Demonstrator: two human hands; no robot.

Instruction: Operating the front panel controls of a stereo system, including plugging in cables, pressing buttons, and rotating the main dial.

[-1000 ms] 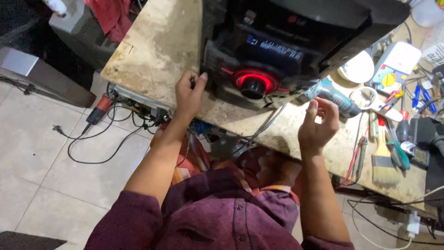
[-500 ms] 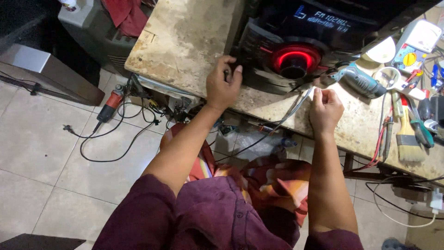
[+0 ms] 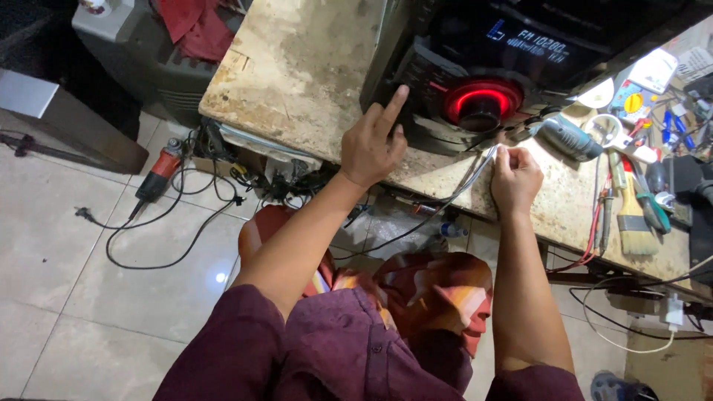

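Left hand open, finger pressing stereo front; right hand pinched on cable (grey); best keep cable slack.

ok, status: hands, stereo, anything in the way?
Left hand finger on stereo front. Right hand pinching grey cable at bench edge. Rotary tool beside the right hand.

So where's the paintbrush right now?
The paintbrush lies on the right side of the workbench, among screwdrivers, to the right of the person's right hand.
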